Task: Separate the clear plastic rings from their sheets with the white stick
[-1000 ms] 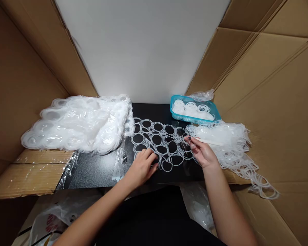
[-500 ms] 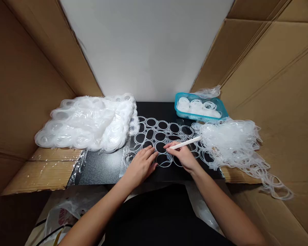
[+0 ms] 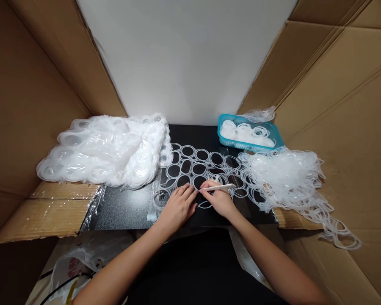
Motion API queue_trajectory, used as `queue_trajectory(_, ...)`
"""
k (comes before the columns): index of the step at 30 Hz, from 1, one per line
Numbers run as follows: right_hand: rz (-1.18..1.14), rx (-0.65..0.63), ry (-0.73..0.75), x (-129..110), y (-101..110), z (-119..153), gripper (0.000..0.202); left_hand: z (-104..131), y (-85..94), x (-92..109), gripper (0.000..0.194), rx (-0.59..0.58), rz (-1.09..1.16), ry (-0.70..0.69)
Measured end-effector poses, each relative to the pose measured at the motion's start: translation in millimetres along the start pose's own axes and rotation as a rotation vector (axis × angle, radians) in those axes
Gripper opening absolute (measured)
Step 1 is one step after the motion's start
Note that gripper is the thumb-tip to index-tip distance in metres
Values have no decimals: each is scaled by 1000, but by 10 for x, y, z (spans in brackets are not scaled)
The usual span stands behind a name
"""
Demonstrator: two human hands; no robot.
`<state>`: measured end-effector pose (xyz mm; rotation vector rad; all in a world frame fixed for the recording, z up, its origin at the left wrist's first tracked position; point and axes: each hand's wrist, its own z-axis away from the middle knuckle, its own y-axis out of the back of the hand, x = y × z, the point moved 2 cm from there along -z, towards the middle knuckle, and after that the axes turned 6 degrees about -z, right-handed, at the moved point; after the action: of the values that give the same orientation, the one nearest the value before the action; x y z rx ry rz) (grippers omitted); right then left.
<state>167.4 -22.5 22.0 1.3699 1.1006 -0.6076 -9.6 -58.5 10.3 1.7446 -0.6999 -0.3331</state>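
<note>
A translucent sheet of joined rings [image 3: 199, 169] lies flat on the black table. My left hand [image 3: 178, 207] rests on the sheet's near edge, fingers stretched out and close together, pressing down. Just to its right, my right hand [image 3: 218, 199] is closed round a slim white pen-shaped tool [image 3: 222, 187]. The tool's tip points left and touches or nearly touches a ring beside my left fingertips; its exact contact is hidden by my fingers. The tool lies at a low slant, its rear end toward the right.
A thick plastic-wrapped stack of ring sheets [image 3: 104, 148] stands on the left. A blue basket [image 3: 250, 145] holding loose white rings is at the back right. Before it lies a tangled heap of ring scraps [image 3: 282, 173]. Cardboard panels [image 3: 339, 106] wall both sides.
My right hand has moved slightly left and down, bringing the tool's tip nearer my left fingertips and lowering its rear end. My left hand stays nearly in place on the sheet.
</note>
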Motion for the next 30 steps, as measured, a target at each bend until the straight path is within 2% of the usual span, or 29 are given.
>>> queue_trajectory(4, 90, -25, 98, -19, -29, 40, 16, 11, -3, 6, 38, 14, 28, 10)
queue_trajectory(8, 289, -68, 232, -9, -95, 70, 18, -13, 6, 1, 38, 12, 29, 5)
queue_trajectory(10, 382, -28, 280, 14, -23, 28, 23, -20, 0, -10, 37, 9, 27, 1)
queue_trajectory(12, 435, 157, 248, 55, 197, -61, 23, 6, -6, -7, 37, 16, 32, 4)
queue_trajectory(15, 441, 532, 74, 142, 674, -199, 21, 121, 31, 75, 38, 23, 42, -2)
queue_trajectory(17, 324, 619, -47, 196, 903, -260, 20, 206, 106, 188, 39, 5, 59, -24)
queue_trajectory(20, -102, 524, -236, 231, 948, -296, 27, 212, 261, 346, 34, -26, 108, -28)
queue_trajectory(23, -547, 291, -354, 155, 739, -288, 38, 14, 334, 342, 25, 25, 137, 13)
queue_trajectory(26, -779, 45, -456, 52, 555, -247, 39, -239, 225, 178, 32, 88, 128, 3)
queue_trajectory(30, -971, -221, -567, 11, 562, -152, 39, -362, -15, -19, 33, 24, 80, -53)
